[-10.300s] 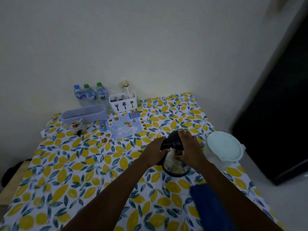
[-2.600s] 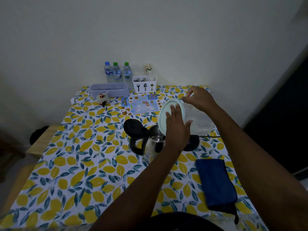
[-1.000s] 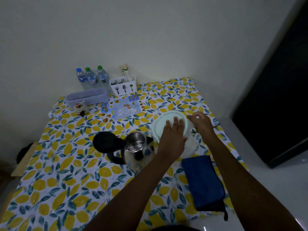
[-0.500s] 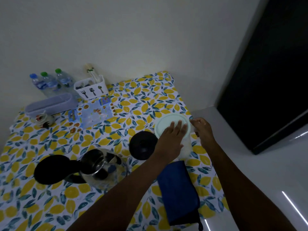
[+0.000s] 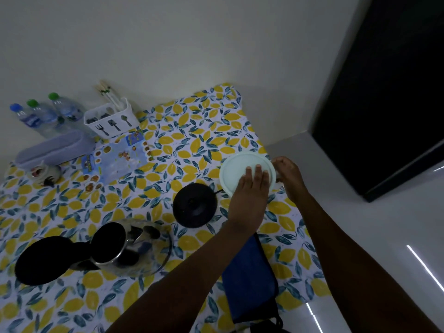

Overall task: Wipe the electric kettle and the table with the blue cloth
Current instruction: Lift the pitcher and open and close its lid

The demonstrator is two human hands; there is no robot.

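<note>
The steel electric kettle (image 5: 127, 248) stands on the lemon-print table (image 5: 192, 131) at the lower left, its black lid (image 5: 40, 260) swung open. Its round black base (image 5: 194, 205) lies apart, to the kettle's right. The folded blue cloth (image 5: 249, 272) lies near the table's front right edge, partly under my left forearm. My left hand (image 5: 252, 191) rests flat on the pale lid of a white container (image 5: 236, 174). My right hand (image 5: 289, 175) curls around that container's right side.
Three water bottles (image 5: 43, 116), a white cutlery holder (image 5: 111, 121) and a lilac box (image 5: 55, 147) line the far left by the wall. A blue printed sheet (image 5: 115, 157) and a small figurine (image 5: 44, 174) lie nearby. White floor and a dark door (image 5: 384, 92) are right of the table.
The container, held tilted over the kettle 2.6 s ago, now stands on the table by the right edge. Both hands stay on it. My view has swung right and down.
</note>
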